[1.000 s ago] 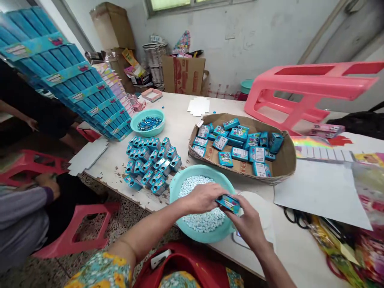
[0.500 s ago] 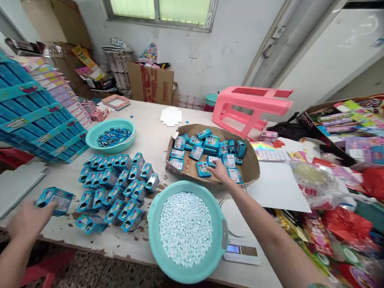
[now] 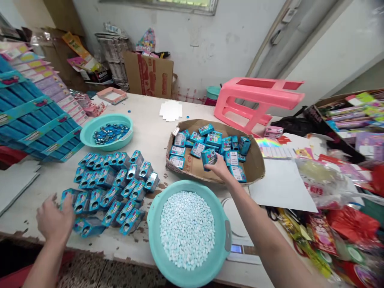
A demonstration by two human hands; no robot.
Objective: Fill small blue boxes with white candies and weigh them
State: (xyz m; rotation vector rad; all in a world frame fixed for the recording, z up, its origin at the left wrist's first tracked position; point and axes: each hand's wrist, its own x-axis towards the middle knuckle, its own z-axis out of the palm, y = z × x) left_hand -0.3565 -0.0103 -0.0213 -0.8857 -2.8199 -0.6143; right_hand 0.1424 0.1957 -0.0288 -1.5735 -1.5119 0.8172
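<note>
My right hand (image 3: 221,167) grips a small blue candy box (image 3: 209,157) by its edge, lifted over the cut-down cardboard box (image 3: 192,170). Other blue candy boxes (image 3: 214,138) lie jumbled in that carton. At the left, my left hand (image 3: 56,219) has its fingers apart, right beside the end of a group of blue boxes (image 3: 96,199) standing in rows with round holes in their tops. Its fingertips partly cover the nearest box, so contact is hard to tell. Between the hands sits a turquoise basin (image 3: 152,240) of small pale candies (image 3: 187,228).
Behind the rows is a turquoise bowl (image 3: 85,138) of shiny blue pieces. A digital scale (image 3: 240,256) lies partly under the basin. Stacked blue display boxes (image 3: 36,116) rise at left; a pink stool (image 3: 258,96) lies at the back. Packaging clutter (image 3: 339,228) covers the right side.
My left hand has moved right and let go of a blue box, now standing at the left end of the front row. My right hand has lifted a candy box from the carton.
</note>
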